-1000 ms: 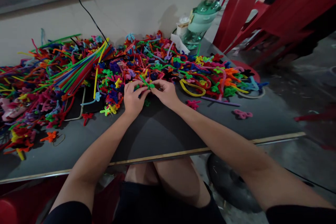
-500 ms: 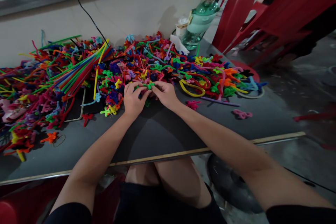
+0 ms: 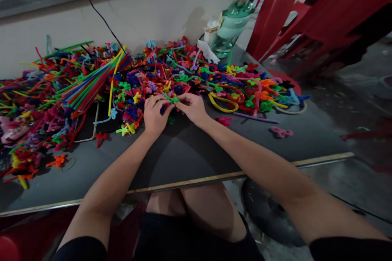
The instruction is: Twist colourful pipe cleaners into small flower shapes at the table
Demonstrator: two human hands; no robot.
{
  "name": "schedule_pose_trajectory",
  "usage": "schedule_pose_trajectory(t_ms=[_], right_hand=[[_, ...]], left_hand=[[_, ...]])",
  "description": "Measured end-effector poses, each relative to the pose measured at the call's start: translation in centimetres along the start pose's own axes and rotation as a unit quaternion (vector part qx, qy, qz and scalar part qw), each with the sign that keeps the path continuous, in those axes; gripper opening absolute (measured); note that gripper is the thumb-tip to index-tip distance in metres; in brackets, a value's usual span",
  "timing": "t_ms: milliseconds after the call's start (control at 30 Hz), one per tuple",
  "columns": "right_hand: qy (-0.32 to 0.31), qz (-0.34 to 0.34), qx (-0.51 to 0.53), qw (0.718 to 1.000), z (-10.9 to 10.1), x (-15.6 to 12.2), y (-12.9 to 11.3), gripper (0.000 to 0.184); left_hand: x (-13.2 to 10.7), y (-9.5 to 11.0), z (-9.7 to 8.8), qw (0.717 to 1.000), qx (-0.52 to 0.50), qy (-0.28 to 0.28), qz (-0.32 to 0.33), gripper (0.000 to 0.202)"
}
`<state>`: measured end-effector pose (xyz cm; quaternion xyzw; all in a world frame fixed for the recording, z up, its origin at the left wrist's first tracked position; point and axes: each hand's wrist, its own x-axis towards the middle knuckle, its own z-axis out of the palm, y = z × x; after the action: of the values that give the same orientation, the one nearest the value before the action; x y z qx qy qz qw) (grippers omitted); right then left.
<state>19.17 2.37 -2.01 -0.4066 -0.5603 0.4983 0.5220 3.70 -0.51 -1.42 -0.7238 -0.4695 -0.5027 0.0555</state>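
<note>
Between my two hands is a green pipe cleaner (image 3: 171, 98), bent into small loops, with one straight end pointing up to the left. My left hand (image 3: 155, 115) pinches it from the left with thumb and fingers. From the right, my right hand (image 3: 193, 110) grips its other side with the fingertips. The fingers partly cover it. Just beyond my hands rises a heap of twisted pipe cleaners (image 3: 153, 74) in many colours. A yellow-green pipe cleaner flower (image 3: 127, 129) lies left of my left hand, and a pink one (image 3: 224, 121) lies right of my right wrist.
A bundle of straight pipe cleaners (image 3: 92, 85) rests on the heap at left. A green bottle with a doll-shaped top (image 3: 234, 24) stands at the back right. A black cable (image 3: 98, 10) hangs down to the heap. Red chairs (image 3: 272, 16) stand beyond the dark table (image 3: 190, 155).
The green pipe cleaner has turned slightly, and its straight end now shows above my left fingers. My hands stay in nearly the same place.
</note>
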Motion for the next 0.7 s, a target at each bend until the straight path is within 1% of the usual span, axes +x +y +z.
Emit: schedule_pose_trajectory(t_ms=[200, 300, 433, 533, 633, 700], right_hand=[[0.006, -0.014, -0.036, 0.999, 0.2, -0.2, -0.2, 0.041], [0.010, -0.026, -0.055, 0.998, 0.2, -0.3, -0.2, 0.036], [0.012, -0.023, -0.051, 0.998, 0.1, -0.4, -0.3, 0.032], [0.007, -0.013, -0.045, 0.999, 0.1, -0.4, -0.3, 0.032], [-0.001, -0.009, -0.034, 0.999, 0.0, -0.4, -0.2, 0.031], [-0.007, -0.009, -0.028, 1.000, -0.2, -0.3, -0.2, 0.030]], left_hand=[[0.0, 0.0, 0.1, 1.000, -0.009, -0.005, -0.009, 0.007], [0.1, 0.1, 0.0, 0.999, -0.028, -0.015, -0.040, 0.008], [0.3, 0.2, -0.2, 0.991, -0.086, -0.037, -0.093, 0.011], [0.4, -0.3, -0.1, 0.979, -0.140, -0.070, -0.131, 0.014], [0.4, -1.1, 0.2, 0.957, -0.208, -0.112, -0.168, 0.017], [0.3, -1.6, 0.4, 0.943, -0.245, -0.127, -0.187, 0.019]])
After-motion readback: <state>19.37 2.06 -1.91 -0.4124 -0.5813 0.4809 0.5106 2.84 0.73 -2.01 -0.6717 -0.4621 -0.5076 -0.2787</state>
